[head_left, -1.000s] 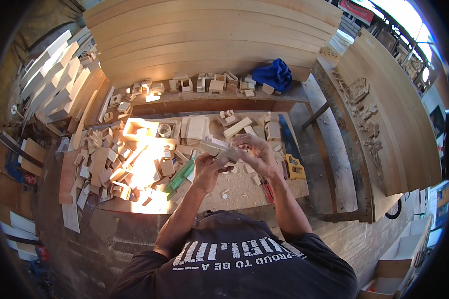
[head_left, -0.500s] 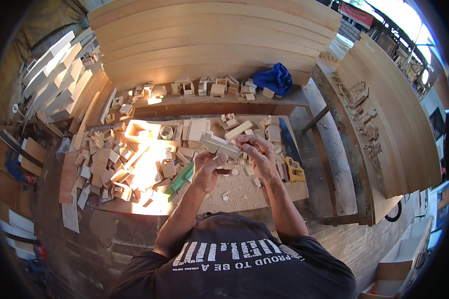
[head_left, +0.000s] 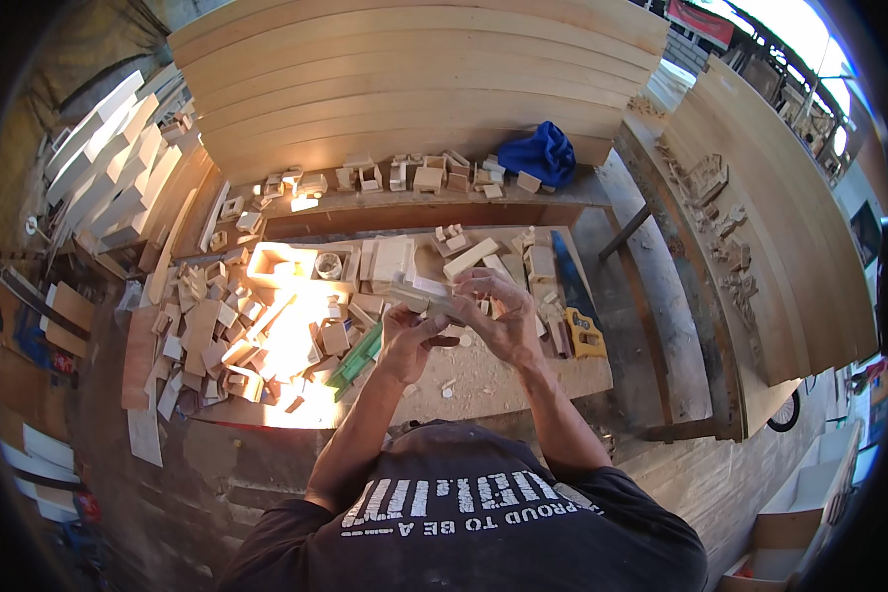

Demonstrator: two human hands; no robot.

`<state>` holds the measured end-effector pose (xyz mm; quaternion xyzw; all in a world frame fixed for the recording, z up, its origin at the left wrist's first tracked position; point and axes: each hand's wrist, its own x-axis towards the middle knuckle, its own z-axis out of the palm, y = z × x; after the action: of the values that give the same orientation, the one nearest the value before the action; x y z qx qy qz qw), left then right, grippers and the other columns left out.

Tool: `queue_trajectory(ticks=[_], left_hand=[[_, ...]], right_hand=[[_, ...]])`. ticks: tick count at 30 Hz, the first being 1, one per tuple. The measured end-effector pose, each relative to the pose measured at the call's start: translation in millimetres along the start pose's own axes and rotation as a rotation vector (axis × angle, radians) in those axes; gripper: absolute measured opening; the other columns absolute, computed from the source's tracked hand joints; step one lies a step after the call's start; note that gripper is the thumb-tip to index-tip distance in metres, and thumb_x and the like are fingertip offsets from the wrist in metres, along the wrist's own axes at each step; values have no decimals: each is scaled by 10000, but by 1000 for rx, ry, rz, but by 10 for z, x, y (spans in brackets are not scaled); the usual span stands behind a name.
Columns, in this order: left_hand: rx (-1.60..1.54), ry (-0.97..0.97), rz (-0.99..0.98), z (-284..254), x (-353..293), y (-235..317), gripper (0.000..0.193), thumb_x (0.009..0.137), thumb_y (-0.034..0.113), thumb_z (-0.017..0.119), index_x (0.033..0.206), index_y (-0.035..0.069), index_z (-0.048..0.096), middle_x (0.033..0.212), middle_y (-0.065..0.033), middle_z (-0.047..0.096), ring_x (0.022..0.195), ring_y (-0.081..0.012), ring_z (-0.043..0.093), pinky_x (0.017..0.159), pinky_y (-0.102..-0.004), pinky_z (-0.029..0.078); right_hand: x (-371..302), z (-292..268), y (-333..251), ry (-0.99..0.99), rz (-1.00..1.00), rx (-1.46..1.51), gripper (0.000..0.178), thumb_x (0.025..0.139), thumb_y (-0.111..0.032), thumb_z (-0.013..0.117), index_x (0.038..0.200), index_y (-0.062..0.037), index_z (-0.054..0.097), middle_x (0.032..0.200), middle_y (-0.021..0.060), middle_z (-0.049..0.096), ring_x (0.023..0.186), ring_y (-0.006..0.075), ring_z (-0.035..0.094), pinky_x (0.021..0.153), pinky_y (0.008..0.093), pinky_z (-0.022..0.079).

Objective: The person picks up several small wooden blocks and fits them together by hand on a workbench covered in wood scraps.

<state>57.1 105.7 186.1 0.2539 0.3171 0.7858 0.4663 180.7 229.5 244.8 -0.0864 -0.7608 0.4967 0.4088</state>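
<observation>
You have the pale wooden piece (head_left: 414,294) up between your hands, above the bench (head_left: 434,397). Your left hand (head_left: 407,345) is closed on its near side, thumb against fingers; your right hand (head_left: 498,314) curls partly open at its right end, and whether it grips or only touches there, you cannot tell. Expect the piece to be light and stiff, dry rather than slippery, though thin edges or joints could chip. Its solid body likely offers the safest hold, pinched across both long sides.
</observation>
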Motion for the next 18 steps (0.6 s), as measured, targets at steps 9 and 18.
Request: queue_trajectory(ticks=[9, 18], left_hand=[[-15, 47, 31, -23, -76, -117, 337, 859, 86, 771, 1167, 5, 659, 1107, -143, 713, 987, -259, 721, 849, -386, 622], [-44, 40, 32, -24, -125, -167, 329, 845, 88, 789, 1142, 10, 671, 1109, -123, 714, 1002, -241, 713, 866, -375, 608]], right_hand=[[-121, 10, 122, 20, 68, 102, 121, 836, -58, 744, 949, -17, 754, 1023, 131, 730, 980, 201, 668, 857, 340, 506], [-246, 23, 194, 33, 217, 196, 128, 834, -56, 754, 957, -21, 764, 1057, 111, 725, 1015, 177, 651, 911, 325, 485]])
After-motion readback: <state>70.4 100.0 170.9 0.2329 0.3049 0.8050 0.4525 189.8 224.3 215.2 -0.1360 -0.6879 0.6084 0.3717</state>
